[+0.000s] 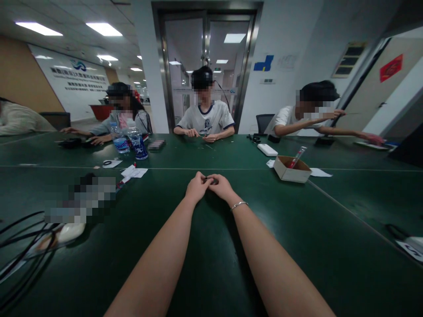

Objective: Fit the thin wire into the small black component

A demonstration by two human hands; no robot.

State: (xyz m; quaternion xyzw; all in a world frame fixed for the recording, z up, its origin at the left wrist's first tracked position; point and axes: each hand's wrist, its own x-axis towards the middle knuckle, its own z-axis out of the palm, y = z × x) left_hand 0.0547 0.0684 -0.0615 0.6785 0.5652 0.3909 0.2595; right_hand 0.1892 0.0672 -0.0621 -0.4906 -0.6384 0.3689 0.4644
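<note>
Both my arms reach forward over the green table (211,246), and the hands meet near its middle. My left hand (197,187) is closed, its fingertips pinched around a small dark thing (206,178) too tiny to name. Against it, my right hand (221,186) curls with thumb and fingertips pressed at the same spot. A silver bracelet (238,205) circles my right wrist. What lies inside the fingers is mostly hidden.
Two water bottles (138,143) stand at the back left, near paper scraps (134,171). An open cardboard box (291,172) holding a tube and a white power bank (267,150) are at right. Cables (29,246) lie at left. Several people sit around the table.
</note>
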